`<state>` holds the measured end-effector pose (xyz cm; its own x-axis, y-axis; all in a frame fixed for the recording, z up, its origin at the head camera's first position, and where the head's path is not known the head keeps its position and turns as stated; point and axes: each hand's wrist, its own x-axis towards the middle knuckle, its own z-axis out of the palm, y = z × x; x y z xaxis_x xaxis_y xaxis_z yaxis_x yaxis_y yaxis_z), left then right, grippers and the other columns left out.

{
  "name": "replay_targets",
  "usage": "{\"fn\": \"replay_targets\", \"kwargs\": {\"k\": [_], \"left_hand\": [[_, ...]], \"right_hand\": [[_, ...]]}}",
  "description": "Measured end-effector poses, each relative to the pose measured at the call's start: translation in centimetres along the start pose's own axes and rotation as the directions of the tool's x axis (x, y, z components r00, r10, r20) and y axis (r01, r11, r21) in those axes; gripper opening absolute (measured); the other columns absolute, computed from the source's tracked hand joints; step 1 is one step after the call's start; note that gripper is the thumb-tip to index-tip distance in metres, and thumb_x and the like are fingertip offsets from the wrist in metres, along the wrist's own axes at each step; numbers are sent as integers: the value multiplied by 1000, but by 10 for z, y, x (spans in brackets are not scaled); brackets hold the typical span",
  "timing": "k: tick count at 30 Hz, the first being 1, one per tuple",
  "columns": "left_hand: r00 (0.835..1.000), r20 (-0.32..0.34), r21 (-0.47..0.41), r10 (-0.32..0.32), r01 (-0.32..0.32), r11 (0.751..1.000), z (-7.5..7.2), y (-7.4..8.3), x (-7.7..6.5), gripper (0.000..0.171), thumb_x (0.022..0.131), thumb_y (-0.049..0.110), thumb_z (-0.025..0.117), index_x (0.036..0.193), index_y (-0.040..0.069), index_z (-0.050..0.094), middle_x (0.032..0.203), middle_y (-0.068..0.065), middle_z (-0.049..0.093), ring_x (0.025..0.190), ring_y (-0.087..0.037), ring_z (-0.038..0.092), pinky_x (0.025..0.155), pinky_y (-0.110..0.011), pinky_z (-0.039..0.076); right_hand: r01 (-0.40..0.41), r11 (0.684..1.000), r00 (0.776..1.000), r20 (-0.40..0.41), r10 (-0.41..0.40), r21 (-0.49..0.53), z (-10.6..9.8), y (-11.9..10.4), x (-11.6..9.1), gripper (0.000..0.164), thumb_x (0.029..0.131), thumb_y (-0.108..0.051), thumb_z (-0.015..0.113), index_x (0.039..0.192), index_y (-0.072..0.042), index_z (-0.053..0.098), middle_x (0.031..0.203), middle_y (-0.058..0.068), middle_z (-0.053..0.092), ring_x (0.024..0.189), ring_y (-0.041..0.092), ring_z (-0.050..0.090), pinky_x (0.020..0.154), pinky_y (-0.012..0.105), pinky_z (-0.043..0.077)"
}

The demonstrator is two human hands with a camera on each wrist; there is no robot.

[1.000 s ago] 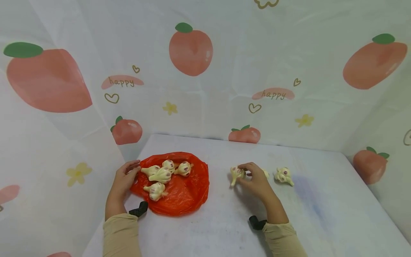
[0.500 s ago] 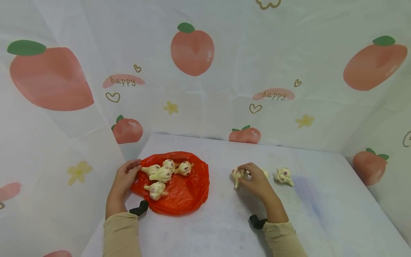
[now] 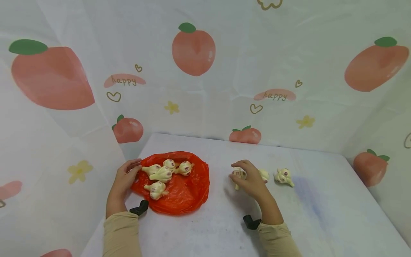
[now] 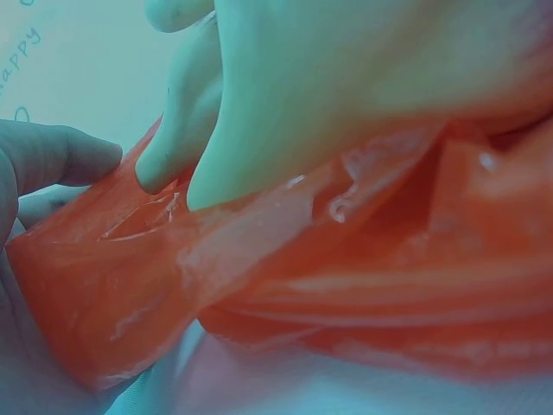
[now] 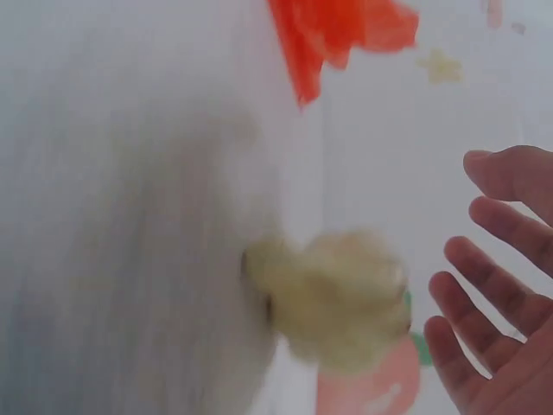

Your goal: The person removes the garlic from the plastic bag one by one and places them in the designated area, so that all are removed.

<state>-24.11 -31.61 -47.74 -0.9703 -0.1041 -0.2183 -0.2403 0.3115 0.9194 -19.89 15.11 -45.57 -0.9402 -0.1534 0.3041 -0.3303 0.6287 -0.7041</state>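
In the head view my left hand [image 3: 124, 177] holds the left rim of a red plastic bag [image 3: 179, 203], which lies spread out with its mouth up. Several garlic bulbs [image 3: 161, 174] with purple marks rest in it. The left wrist view shows the bag's edge [image 4: 95, 320] between thumb and fingers, close to pale garlic stems [image 4: 207, 164]. Over to the right, my right hand [image 3: 253, 180] has its fingers spread around a single garlic bulb [image 3: 239, 173]. The right wrist view shows that bulb [image 5: 346, 298], blurred, apart from the straightened fingers [image 5: 492, 294].
Just right of my right hand lies a partly hidden garlic bulb [image 3: 264, 175], and beyond it another bulb [image 3: 284, 176]. A white table [image 3: 205, 235] bears everything. Fruit-printed cloth [image 3: 208, 103] rises behind the table and at both sides.
My right hand has loosened from the garlic bulb and its fingers have spread. The bulb has shifted slightly right, turning its stem. My left hand and the bag have stayed put.
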Motion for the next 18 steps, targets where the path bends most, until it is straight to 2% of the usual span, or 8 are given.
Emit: {"fn": "replay_targets", "kwargs": {"k": [8,14,18], "left_hand": [[1000,4,-17,-18,18,1000,0,-2,0,56,112,35,50,163,13,40,167,-19,39,152,-37,42,124,-52,41],[1000,-8,-12,-15,15,1000,0,-1,2,55,112,35,50,162,14,41,166,-18,41,150,-36,44,122,-49,44],[1000,-9,7,-14,14,1000,0,0,2,56,112,35,51,162,14,42,166,-18,42,149,-36,45,118,-41,49]], "right_hand": [[28,998,998,51,-31,57,28,-31,9,33,91,-18,84,123,-17,74,128,0,66,126,25,63,108,55,55],[85,988,986,128,-102,130,54,-61,17,36,94,-17,80,128,-11,72,131,3,64,127,29,62,108,57,56],[113,977,969,198,-149,180,71,-78,20,39,95,-16,79,132,-9,70,134,7,62,130,32,60,109,55,55]]}}
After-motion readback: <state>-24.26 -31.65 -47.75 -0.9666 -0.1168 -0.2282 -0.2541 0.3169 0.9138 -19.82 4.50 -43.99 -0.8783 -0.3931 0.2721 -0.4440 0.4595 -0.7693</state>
